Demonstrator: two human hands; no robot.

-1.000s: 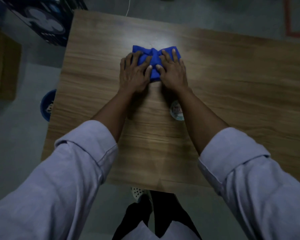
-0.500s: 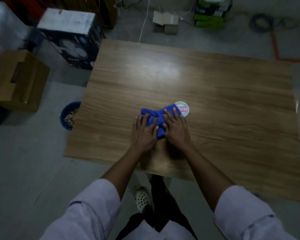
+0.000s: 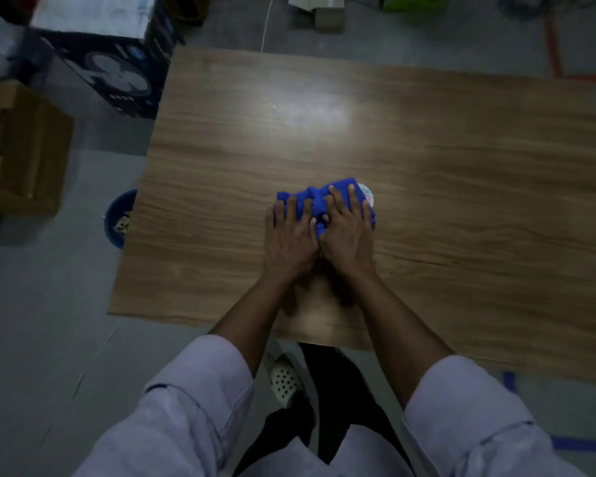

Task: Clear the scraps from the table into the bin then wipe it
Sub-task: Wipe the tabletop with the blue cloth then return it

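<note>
A bunched blue cloth (image 3: 319,199) lies on the wooden table (image 3: 427,160), a little nearer than its middle. My left hand (image 3: 289,241) and my right hand (image 3: 348,232) press flat on the cloth side by side, fingers spread over it. A round white sticker (image 3: 368,197) shows at the cloth's right edge, partly covered. The blue bin (image 3: 117,218) stands on the floor at the table's left edge, with scraps inside it.
A brown cardboard box (image 3: 18,149) and a dark printed box (image 3: 111,63) stand on the floor to the left. More boxes and cables lie beyond the far edge. My legs and a white shoe (image 3: 283,378) are at the near edge.
Both hands have drawn the cloth from the far part of the table back toward the near edge, over the round sticker. The camera has tilted up, showing more floor.
</note>
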